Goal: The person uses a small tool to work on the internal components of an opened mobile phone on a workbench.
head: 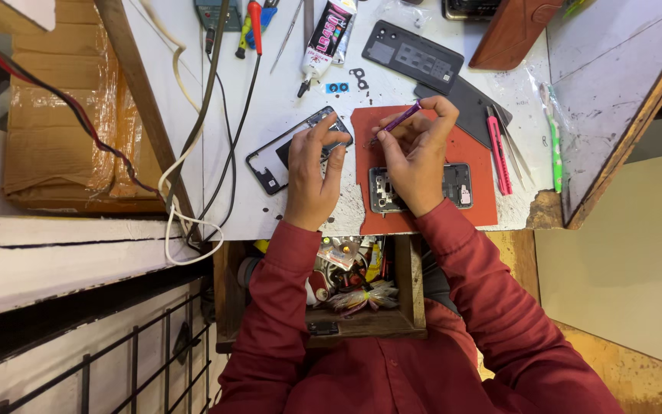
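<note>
table (pixel 285 100): white painted top, scuffed and speckled with dark spots, chipped at the near right edge
mat (pixel 478 165): matt red-brown, rubbery look, smooth
phone frame (pixel 273 165): dark plastic or metal rim, slight sheen
opened phone (pixel 457 186): bare metal and circuit parts, dull grey
tool (pixel 401 119): glossy purple handle, in the right hand
back cover (pixel 412 57): matt dark plastic
drawer (pixel 415 291): raw, worn wood
sleeve (pixel 277 307): dark red woven cloth, matt
box (pixel 55 115): brown cardboard under shiny tape
</note>
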